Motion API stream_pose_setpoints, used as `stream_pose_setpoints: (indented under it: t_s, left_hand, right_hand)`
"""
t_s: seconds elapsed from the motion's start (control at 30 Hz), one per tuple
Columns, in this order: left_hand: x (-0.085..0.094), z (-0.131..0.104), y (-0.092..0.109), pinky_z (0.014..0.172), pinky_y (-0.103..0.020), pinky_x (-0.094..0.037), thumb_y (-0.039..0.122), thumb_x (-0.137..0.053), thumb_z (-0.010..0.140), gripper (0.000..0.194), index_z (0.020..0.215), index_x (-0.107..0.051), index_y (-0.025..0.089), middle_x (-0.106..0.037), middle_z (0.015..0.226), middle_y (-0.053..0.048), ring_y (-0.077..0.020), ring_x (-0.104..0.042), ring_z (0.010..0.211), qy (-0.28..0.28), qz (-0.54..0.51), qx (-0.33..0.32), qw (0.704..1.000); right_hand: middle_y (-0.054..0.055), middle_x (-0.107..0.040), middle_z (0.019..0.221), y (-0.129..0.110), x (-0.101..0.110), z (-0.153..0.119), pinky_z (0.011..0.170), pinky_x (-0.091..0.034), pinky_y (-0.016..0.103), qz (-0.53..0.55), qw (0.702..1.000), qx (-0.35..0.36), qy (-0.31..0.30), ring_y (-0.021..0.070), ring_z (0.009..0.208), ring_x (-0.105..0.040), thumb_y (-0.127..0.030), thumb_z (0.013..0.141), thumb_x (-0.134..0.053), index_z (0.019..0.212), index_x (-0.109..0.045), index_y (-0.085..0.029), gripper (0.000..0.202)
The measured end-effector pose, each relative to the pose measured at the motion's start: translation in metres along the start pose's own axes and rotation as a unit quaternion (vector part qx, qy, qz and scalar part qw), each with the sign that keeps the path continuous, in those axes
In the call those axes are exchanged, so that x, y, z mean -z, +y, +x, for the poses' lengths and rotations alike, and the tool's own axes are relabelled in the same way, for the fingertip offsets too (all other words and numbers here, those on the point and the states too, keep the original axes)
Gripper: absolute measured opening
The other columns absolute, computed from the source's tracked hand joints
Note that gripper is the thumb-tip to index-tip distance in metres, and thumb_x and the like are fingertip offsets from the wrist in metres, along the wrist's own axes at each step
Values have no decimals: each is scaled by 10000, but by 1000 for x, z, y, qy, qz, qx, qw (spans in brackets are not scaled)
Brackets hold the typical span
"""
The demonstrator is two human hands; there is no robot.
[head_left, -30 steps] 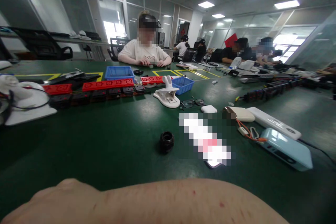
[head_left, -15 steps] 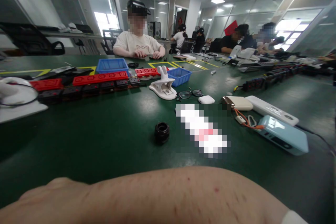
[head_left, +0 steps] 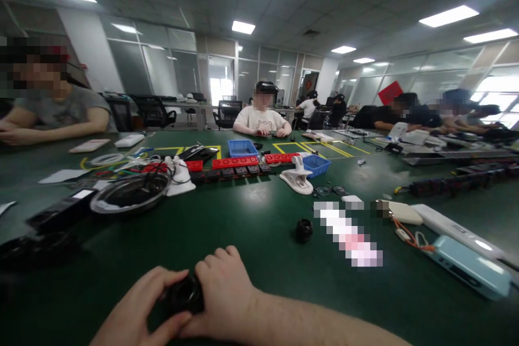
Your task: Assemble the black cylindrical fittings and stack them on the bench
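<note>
Low in the view, my left hand [head_left: 141, 303] curves its thumb and fingers around a round black part [head_left: 185, 293] with a hollow centre. My right hand [head_left: 225, 292] presses against the same part from the right, its fingers bent round it and partly hidden. A similar black ring-shaped piece [head_left: 304, 230] stands on the green table [head_left: 251, 227], to the right of and beyond my hands. Farther right lies a blurred-out flat object [head_left: 348, 235].
Beyond are a white clip stand [head_left: 298, 175], glasses [head_left: 330, 191], red power strips [head_left: 235, 161] and blue trays [head_left: 242, 148]. A metal bowl [head_left: 132, 194] is at left, a light-blue box [head_left: 472, 265] at right. People sit around the table.
The view has swung left and up, bringing the bowl and another person in. My forearm no longer spans the bottom; both my hands now show together around a black part.
</note>
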State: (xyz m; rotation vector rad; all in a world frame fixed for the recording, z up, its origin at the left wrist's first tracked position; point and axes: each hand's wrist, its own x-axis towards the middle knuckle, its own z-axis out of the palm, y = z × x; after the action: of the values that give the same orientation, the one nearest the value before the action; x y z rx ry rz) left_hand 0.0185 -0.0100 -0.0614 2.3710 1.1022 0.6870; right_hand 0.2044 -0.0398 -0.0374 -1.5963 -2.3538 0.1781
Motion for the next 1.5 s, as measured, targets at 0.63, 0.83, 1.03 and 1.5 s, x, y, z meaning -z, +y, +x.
stream_pose_setpoints:
  t_s: [0.63,0.83,1.03,1.5]
  left_hand:
    - [36,4,34,771,-283,-398,178,-708,624,412,1010,-572,220,-554,940,-9,-191,-512,875,-81,-95,-35,992]
    - [33,1,38,799,-308,-388,152,-710,610,391,969,-561,184,-547,946,-25,-199,-504,879,-38,-86,-7,996]
    - [41,7,29,763,-271,-403,129,-696,645,468,1065,-530,251,-551,959,-1,-180,-510,880,-106,-126,-84,983]
    - [20,15,25,705,-317,-417,472,-621,710,399,959,-565,165,-579,846,-47,-199,-525,742,-89,-65,-54,993]
  right_hand:
    - [4,-547,788,-9,2,-2,676,-350,293,87,995,-37,-21,184,744,-479,-437,482,-768,833,-592,-163,479]
    - [56,-548,848,-20,-5,-4,756,-339,383,23,998,-43,32,240,798,-471,-534,532,-693,835,-561,-161,499]
    - [37,-519,999,1,18,-1,809,-354,313,237,964,38,-115,210,931,-461,-349,585,-724,1036,-565,-204,500]
    - [56,-572,811,12,-17,2,705,-369,329,21,999,36,17,202,738,-497,-366,806,-486,784,-507,-192,177]
